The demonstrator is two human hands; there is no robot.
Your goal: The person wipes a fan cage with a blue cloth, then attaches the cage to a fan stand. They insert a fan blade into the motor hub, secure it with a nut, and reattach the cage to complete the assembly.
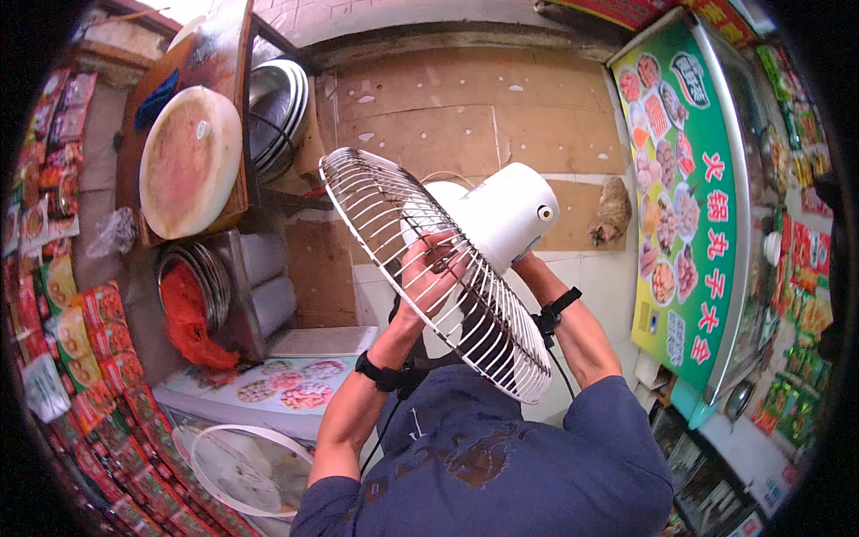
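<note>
A white electric fan (pixel 514 215) is tilted in front of my body, its wire grille (pixel 362 210) turned toward my left and its rounded motor housing on the right. No front cover shows on it. My left hand (pixel 436 273) is closed at the grille's centre, its fingers curled around the hub. What exactly they pinch there is hidden. Behind the motor housing, my right hand (pixel 528 267) is wrapped at the fan's neck and supports it. Most of its fingers are hidden by the housing. Both wrists wear black straps.
A thick round chopping board (pixel 190 161) leans by a wooden table with metal basins (pixel 279 107). Red netting (pixel 186 309) hangs over stacked trays. A white ring (pixel 199 456) rests at lower left. A cat (pixel 612 213) lies on the floor near a green-fronted freezer (pixel 684 206). Packets line both sides.
</note>
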